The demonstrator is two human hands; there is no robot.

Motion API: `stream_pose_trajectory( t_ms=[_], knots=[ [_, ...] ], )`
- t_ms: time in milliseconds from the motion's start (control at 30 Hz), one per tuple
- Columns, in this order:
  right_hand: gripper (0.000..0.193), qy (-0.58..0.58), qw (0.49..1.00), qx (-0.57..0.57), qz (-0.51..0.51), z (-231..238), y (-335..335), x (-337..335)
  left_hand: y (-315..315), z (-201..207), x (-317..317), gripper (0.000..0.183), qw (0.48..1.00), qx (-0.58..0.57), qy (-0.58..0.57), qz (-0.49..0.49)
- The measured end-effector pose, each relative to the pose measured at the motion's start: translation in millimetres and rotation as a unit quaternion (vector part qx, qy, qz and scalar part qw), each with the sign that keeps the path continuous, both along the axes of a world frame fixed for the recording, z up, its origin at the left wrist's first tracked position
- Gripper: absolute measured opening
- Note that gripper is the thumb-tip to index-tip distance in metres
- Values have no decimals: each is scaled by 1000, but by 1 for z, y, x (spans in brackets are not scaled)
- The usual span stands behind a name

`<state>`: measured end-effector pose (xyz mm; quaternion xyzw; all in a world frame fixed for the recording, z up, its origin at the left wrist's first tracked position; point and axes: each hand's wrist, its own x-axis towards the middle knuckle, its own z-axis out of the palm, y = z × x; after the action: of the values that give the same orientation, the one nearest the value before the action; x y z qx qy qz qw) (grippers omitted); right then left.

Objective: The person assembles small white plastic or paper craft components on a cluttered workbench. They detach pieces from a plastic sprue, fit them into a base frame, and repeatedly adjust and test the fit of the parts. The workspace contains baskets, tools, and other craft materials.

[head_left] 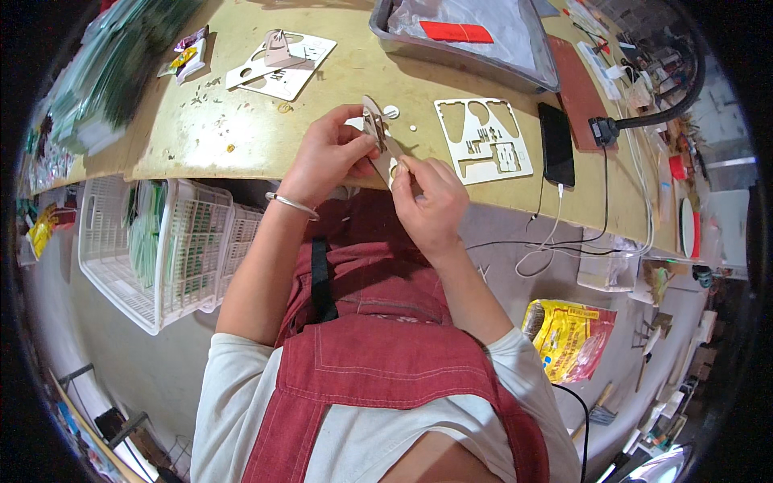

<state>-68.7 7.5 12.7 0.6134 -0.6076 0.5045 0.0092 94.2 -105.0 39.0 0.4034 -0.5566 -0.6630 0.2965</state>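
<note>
Above the table's near edge, my left hand [332,151] is closed in a pinch on a small assembly of thin, flat cut-out pieces [372,113]. From the right, my right hand [433,200] pinches the lower end of a pale flat piece [394,165] that meets the assembly. Fingers hide much of the join between them. A white disc [391,112] lies just beyond my hands, with a smaller one [413,128] beside it. On the right is a white die-cut sheet [483,138] with shaped openings. Further left, a similar sheet [310,64] has a partly built model [278,50] on it.
A grey tray [471,60] holding clear plastic and a red packet stands at the back. Right of the die-cut sheet lies a black phone [557,145], its white cable [555,213] hanging over the edge. Plastic-wrapped stacks [113,72] fill the left; white crates [181,249] stand below.
</note>
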Motion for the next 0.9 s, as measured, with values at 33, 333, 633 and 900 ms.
stream_pose_trajectory(
  t_ms=[33,333,633,900],
  knots=[
    [13,-4,1000,1,0,-1,0,0,0,0,1,50,1000,1,2,-4],
    [13,-7,1000,-5,-13,-6,-3,0,-1,0,3,47,1000,1,-1,-17],
    [10,18,999,-35,-11,-5,-4,0,-7,-6,7,41,999,26,18,-32],
    [11,22,1000,-13,-16,-2,-2,0,-6,0,4,41,999,38,-1,-25]
  ],
)
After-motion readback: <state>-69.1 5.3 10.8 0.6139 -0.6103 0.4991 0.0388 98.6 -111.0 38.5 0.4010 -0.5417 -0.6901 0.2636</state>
